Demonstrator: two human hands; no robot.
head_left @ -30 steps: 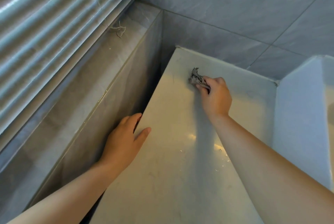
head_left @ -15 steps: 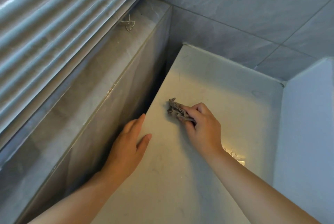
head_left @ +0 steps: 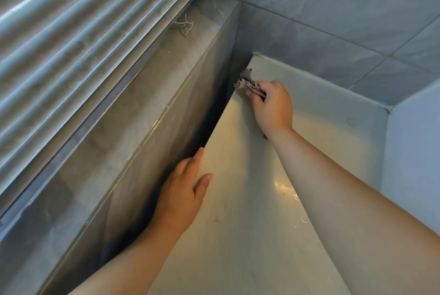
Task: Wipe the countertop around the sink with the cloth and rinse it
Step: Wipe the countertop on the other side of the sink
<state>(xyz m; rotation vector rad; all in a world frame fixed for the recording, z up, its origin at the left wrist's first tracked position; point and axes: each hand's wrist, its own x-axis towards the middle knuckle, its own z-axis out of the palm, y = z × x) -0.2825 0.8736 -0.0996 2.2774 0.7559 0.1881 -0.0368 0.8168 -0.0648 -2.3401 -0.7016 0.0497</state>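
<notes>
A pale, glossy countertop (head_left: 250,211) runs away from me into a tiled corner. My right hand (head_left: 272,106) presses a small crumpled grey cloth (head_left: 245,81) onto the counter's far left edge, close to the back corner; most of the cloth is hidden under the fingers. My left hand (head_left: 183,190) lies flat on the counter's left edge, fingers together and thumb spread, holding nothing. No sink is in view.
A dark gap (head_left: 214,123) separates the counter from a grey stone window ledge (head_left: 123,128) on the left. Window blinds (head_left: 71,40) hang above the ledge, with a cord end (head_left: 184,25) lying on it. Grey wall tiles (head_left: 333,9) stand behind, and a pale upright panel (head_left: 414,163) bounds the right.
My right hand drew the cloth back toward me along the counter, then pushed it out again to the far left edge near the corner. My left hand stayed on the edge.
</notes>
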